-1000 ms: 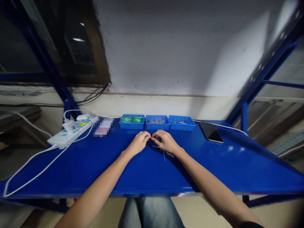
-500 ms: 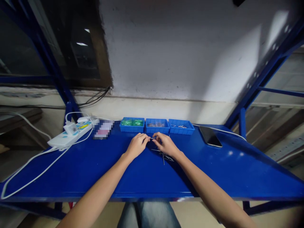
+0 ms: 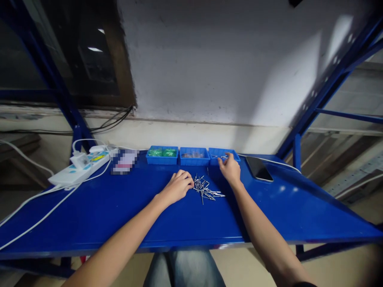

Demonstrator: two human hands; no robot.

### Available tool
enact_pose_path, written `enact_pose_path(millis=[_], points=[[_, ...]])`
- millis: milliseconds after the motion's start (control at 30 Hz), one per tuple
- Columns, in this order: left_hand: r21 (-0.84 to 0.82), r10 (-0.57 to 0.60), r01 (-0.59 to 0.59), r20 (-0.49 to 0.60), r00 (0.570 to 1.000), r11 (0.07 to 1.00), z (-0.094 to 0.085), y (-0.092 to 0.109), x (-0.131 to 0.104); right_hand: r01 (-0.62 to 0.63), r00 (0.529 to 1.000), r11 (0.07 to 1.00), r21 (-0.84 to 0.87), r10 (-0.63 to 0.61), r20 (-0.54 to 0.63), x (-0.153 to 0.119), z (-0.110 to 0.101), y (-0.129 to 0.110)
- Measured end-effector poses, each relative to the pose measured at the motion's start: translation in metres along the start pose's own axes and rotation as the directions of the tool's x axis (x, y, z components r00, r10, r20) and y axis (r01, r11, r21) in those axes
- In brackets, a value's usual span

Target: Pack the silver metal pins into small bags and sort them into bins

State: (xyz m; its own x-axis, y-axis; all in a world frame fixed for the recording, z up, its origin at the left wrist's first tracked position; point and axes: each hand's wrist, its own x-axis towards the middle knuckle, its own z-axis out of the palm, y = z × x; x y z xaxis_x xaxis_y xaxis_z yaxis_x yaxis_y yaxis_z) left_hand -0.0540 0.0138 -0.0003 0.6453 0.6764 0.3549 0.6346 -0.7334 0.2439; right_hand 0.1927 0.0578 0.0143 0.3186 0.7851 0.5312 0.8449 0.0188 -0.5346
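A loose pile of thin metal pins that look like blind rivets (image 3: 206, 190) lies on the blue table. At the pile's left edge is my left hand (image 3: 179, 186), its fingers curled together; whatever the fingertips may hold is hidden. My right hand (image 3: 230, 169) reaches over the front rim of the right blue bin (image 3: 235, 157), thumb and forefinger apart. Several similar thin metal pieces (image 3: 216, 156) lie inside that bin, close to my fingers. One single pin (image 3: 208, 171) rests on the table behind the pile.
Left of that bin stand a blue bin (image 3: 194, 162) with small clear packets and another blue bin (image 3: 162, 160) with green packets. A phone (image 3: 259, 169) lies at the right. On the left are a power strip (image 3: 79, 169) with white cables and a blurred card (image 3: 124, 161).
My hands were together above the pile, holding a small pin between them. They have parted: the right went to the right bin, the left came down to the pile's edge.
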Motion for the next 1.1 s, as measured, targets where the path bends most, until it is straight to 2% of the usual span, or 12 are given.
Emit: enact_pose_path(millis=[67,133,200,267,333,367,500,633,767,900,1100], points=[[0.022,0.002,-0.002,0.002,1.000,1.000,0.001,-0.001,0.000,0.055,0.994,0.997,0.044,-0.059,0.090,-0.007,0.005,-0.005],[0.019,-0.017,0.017,-0.015,1.000,1.000,0.002,-0.003,0.001,0.181,0.964,0.974,0.139,-0.204,0.173,-0.017,0.009,-0.018],[-0.007,-0.044,0.044,-0.049,0.998,0.999,0.001,-0.007,0.001,0.319,0.886,0.914,0.251,-0.382,0.264,-0.028,0.010,-0.035],[-0.070,-0.078,0.071,-0.103,0.992,0.995,0.001,-0.012,0.001,0.425,0.782,0.840,0.337,-0.528,0.330,-0.037,0.010,-0.049],[-0.172,-0.138,0.109,-0.169,0.976,0.979,0.001,-0.017,0.001,0.485,0.709,0.791,0.372,-0.605,0.363,-0.044,0.009,-0.057],[-0.221,-0.172,0.127,-0.198,0.965,0.967,0.002,-0.019,0.001,0.500,0.691,0.781,0.375,-0.621,0.371,-0.047,0.009,-0.060],[-0.304,-0.235,0.151,-0.264,0.935,0.941,0.004,-0.021,0.002,0.531,0.666,0.765,0.365,-0.643,0.379,-0.050,0.009,-0.063],[-0.303,-0.235,0.140,-0.303,0.924,0.942,0.002,-0.019,0.003,0.543,0.681,0.771,0.332,-0.636,0.362,-0.050,0.009,-0.064],[-0.256,-0.209,0.129,-0.316,0.926,0.958,-0.004,-0.017,0.003,0.530,0.697,0.781,0.329,-0.623,0.355,-0.049,0.008,-0.064],[-0.185,-0.243,0.193,-0.307,0.920,0.964,-0.008,-0.017,0.002,0.527,0.690,0.772,0.354,-0.632,0.352,-0.050,0.006,-0.067],[-0.124,-0.278,0.252,-0.291,0.916,0.960,-0.011,-0.013,0.004,0.640,0.660,0.707,0.300,-0.706,0.256,-0.052,-0.003,-0.073]])
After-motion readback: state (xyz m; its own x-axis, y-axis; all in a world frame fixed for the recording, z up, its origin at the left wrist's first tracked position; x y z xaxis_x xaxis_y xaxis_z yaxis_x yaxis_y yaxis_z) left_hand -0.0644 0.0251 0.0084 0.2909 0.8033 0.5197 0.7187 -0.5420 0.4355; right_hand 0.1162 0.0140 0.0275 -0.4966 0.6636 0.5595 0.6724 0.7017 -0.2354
